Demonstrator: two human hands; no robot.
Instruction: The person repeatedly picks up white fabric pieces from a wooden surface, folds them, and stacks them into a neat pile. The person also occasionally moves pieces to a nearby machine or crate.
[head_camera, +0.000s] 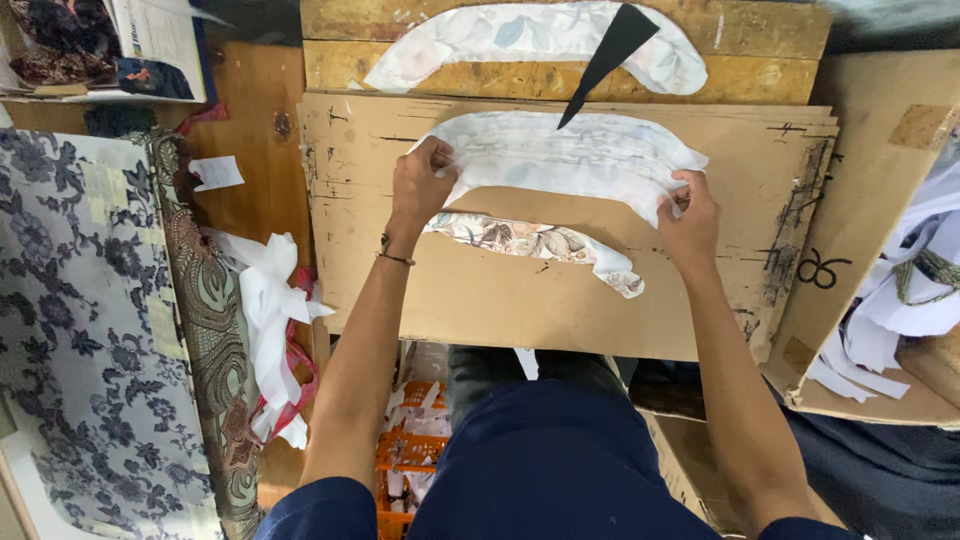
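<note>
A curved stack of pale fabric pieces (565, 155) is laid across the upper half of the cardboard board (520, 310), and every place here is taken from that board. The long axis of the stack is run from the board's left side to its right, arched like a shallow bow with both tips turned down toward the board's near edge.

The left tip is pinched by the left hand (420, 185), whose fingers are closed on the cloth above the board's left-centre. The right tip is gripped by the right hand (688, 215), thumb and fingers folded over the layers toward the board's right side. Each end is thus held by the hand on its own side, and neither hand is set nearer the middle of the arc than the other; the middle is left unsupported on the board.

A floral printed piece (540, 245) of the same curved shape is seen lower on the board, just beneath the stack and between the two wrists. Beyond the board's far edge, another pale curved piece (480, 35) is laid on a wooden plank (760, 75), with a black pointed scrap (610, 55) crossing it.
</note>
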